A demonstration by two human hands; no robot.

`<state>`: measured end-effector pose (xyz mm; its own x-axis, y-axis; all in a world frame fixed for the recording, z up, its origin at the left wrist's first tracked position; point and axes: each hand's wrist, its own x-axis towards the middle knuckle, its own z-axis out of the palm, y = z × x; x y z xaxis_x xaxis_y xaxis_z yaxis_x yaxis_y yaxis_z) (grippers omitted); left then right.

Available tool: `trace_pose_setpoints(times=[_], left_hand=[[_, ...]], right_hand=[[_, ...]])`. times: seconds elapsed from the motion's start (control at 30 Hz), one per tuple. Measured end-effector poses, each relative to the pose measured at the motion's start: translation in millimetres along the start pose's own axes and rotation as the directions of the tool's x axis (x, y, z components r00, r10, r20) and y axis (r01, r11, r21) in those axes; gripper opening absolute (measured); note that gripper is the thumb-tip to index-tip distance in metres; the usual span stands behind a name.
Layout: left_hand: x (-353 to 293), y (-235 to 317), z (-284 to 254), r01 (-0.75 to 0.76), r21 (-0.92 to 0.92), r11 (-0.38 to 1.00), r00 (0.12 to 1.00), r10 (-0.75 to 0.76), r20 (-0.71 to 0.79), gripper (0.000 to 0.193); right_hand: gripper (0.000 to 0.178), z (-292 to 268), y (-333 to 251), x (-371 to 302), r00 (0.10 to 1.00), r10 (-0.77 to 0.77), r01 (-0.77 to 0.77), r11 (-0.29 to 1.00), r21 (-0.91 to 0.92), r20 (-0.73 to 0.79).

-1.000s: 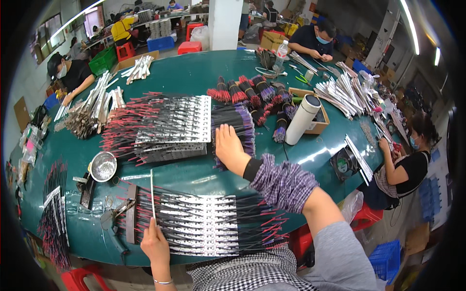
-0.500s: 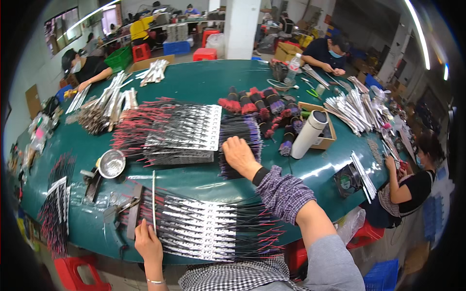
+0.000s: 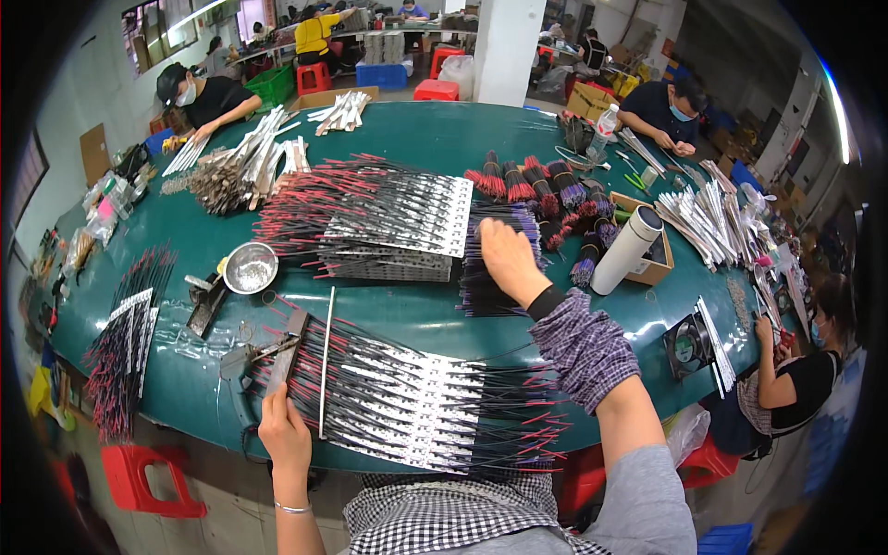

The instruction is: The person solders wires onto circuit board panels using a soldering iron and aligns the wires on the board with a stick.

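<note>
Closest, the left hand touches the lower end of a flat metal bar; I can't tell how firmly it's closed. A wired white panel lies beside it on the green surface. Farther over, the right hand, fingers curled, rests on purple-tipped black wires, any grip hidden.

Wht. panel w/ blk., red-tipped wires lies flat; gray bar lies across its l. wires; blk. wire pile w/ purple ends lies beyond.
</note>
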<state>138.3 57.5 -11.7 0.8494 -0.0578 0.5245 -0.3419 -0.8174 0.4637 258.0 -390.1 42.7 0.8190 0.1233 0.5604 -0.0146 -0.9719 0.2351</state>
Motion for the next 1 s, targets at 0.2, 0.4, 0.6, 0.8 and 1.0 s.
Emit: trace_pose_setpoints(times=[0.2, 0.4, 0.6, 0.8, 1.0], left_hand=[[-17.1, -30.3, -6.7, 0.064, 0.010, 0.998, 0.998, -0.064, -0.019, 0.028], [-9.6, -11.3, -13.0, 0.127, -0.255, 0.959, 0.991, -0.132, -0.005, 0.028], [-3.7, 133.1, -81.0, -0.123, -0.989, 0.085, 0.955, 0.281, -0.095, 0.008], [59.3, 216.2, -105.9, 0.233, -0.697, -0.679, 0.613, 0.659, -0.437, 0.017], [61.1, 231.1, -92.2, 0.499, -0.513, -0.698, 0.459, 0.715, -0.526, 0.027]], right_hand=[[0.017, -66.1, -13.5, -8.6, 0.862, 0.467, -0.208, 0.681, 0.702, -0.197], [0.025, -35.1, -62.8, -84.5, 0.830, 0.558, -0.228, 0.292, 0.929, 0.028], [0.015, -33.6, -72.4, -99.1, 0.865, 0.464, -0.293, 0.161, 0.943, 0.189], [0.015, -21.8, -84.9, -113.4, 0.908, 0.411, -0.227, 0.330, 0.916, 0.077], [0.021, -10.5, -84.3, -118.0, 0.928, 0.371, -0.180, 0.389, 0.903, 0.025]])
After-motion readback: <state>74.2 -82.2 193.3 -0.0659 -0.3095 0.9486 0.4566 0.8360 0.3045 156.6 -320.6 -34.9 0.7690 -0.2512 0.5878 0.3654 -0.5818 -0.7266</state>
